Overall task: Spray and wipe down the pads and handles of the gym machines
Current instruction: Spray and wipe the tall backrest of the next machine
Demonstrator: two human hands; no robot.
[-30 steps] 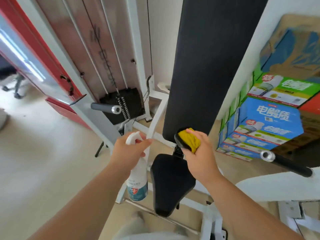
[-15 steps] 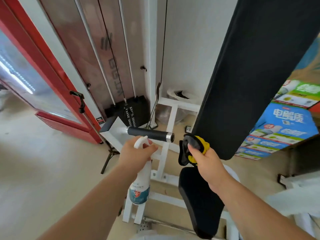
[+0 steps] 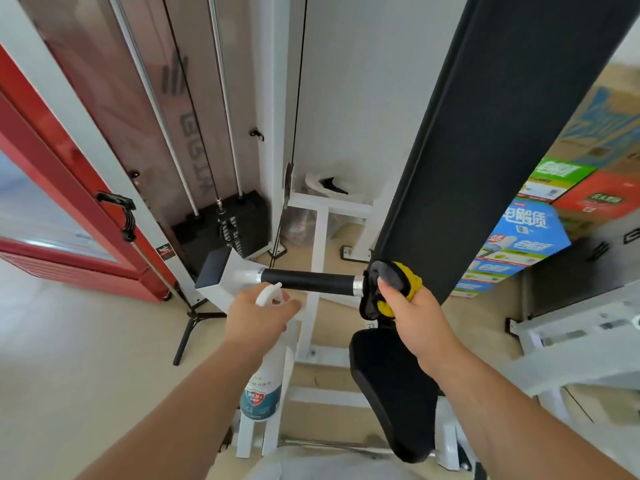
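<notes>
While left hand (image 3: 258, 318) grips spray bottle (image 3: 265, 386) nozzle-up, right hand (image 3: 419, 317) clutches cloth (image 3: 410, 284).
Handle (image 3: 308, 280) runs crosswise, chrome end at cloth; bottle label "99.9".

We read "99.9" on a red shield on the spray bottle (image 3: 262, 386) label; its smaller print is too fine to read. The blue carton (image 3: 526, 233) carries large white "电解质". The smoked weight-stack panel (image 3: 194, 126) bears pale block lettering we cannot make out. Print on the green carton (image 3: 557, 174) and red carton (image 3: 602, 199) is blurred.
</notes>
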